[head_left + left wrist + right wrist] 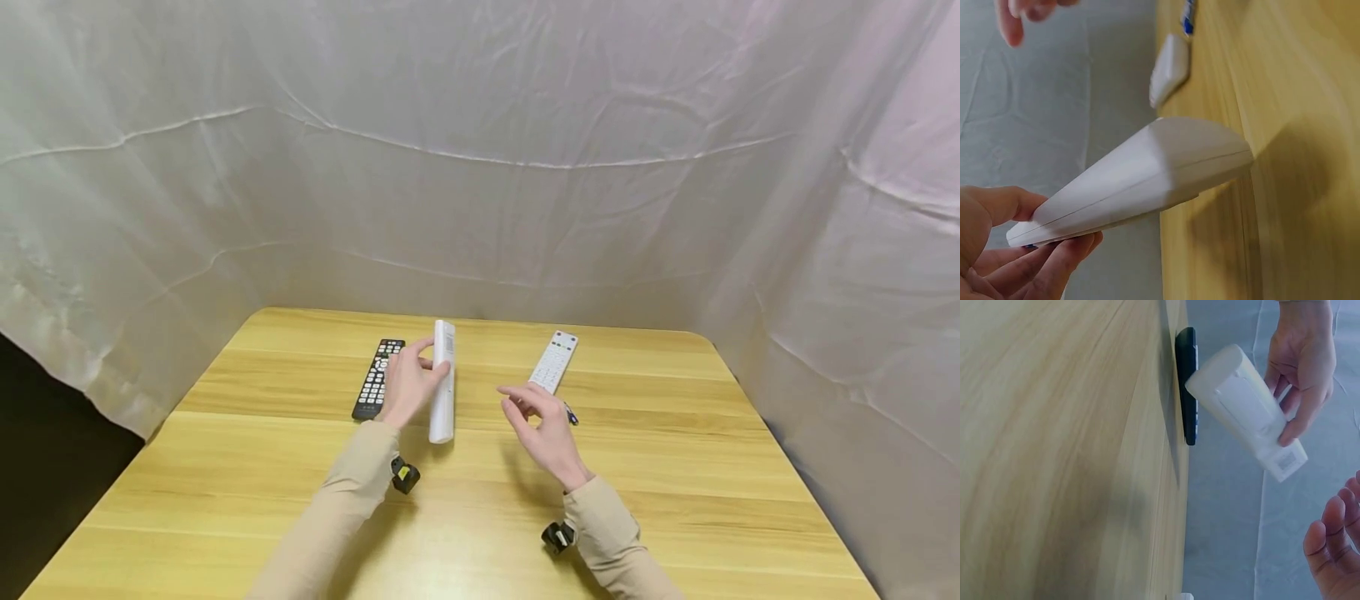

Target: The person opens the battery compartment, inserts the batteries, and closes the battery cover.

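My left hand grips a white remote control with the thumb on one side and fingers on the other. Tilted on edge above the table, the remote turns its back with the battery cover toward the right wrist view, beside the hand. My right hand hovers with loosely bent fingers and holds nothing. Just beyond it, a second white remote control lies buttons up, its near end partly hidden by that hand. A small blue-and-white thing lies beside that remote.
A black remote control with white buttons lies left of the held remote, partly covered by my left hand. The wooden table ends at a pale curtain behind and at the right.
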A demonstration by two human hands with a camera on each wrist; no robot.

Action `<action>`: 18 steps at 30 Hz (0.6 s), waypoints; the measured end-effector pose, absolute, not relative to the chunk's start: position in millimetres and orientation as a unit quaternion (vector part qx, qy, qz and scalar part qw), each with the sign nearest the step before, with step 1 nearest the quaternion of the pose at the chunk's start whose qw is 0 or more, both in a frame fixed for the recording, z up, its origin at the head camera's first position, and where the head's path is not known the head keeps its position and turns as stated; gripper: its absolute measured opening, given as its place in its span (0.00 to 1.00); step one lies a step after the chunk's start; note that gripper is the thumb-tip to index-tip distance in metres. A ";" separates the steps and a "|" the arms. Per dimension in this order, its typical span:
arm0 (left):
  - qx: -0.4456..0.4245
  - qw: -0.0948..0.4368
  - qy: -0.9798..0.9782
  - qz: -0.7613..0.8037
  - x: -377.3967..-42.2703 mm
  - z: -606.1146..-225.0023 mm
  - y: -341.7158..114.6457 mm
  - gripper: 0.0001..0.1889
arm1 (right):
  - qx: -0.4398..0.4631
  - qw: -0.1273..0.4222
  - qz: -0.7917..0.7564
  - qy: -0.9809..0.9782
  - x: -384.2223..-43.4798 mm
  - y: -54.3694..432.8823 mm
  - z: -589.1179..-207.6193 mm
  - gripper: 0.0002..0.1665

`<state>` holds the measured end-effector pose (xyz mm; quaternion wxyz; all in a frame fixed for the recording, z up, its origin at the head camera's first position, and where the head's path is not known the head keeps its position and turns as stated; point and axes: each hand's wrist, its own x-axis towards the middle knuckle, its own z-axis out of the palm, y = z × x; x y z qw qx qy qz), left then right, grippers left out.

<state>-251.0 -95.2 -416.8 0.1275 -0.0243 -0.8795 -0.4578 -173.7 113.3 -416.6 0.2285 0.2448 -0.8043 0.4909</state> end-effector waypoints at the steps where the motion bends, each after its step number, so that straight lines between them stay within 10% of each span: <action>1: -0.027 0.130 -0.886 -0.444 -253.0 -416.6 -96.2 0.28 | 0.242 0.227 0.492 -0.805 -173.8 113.3 -417.1 0.11; 18: -0.063 0.134 -0.961 -0.233 -282.5 -423.7 -98.8 0.13 | 0.230 0.212 0.495 -0.811 -173.0 113.6 -416.3 0.11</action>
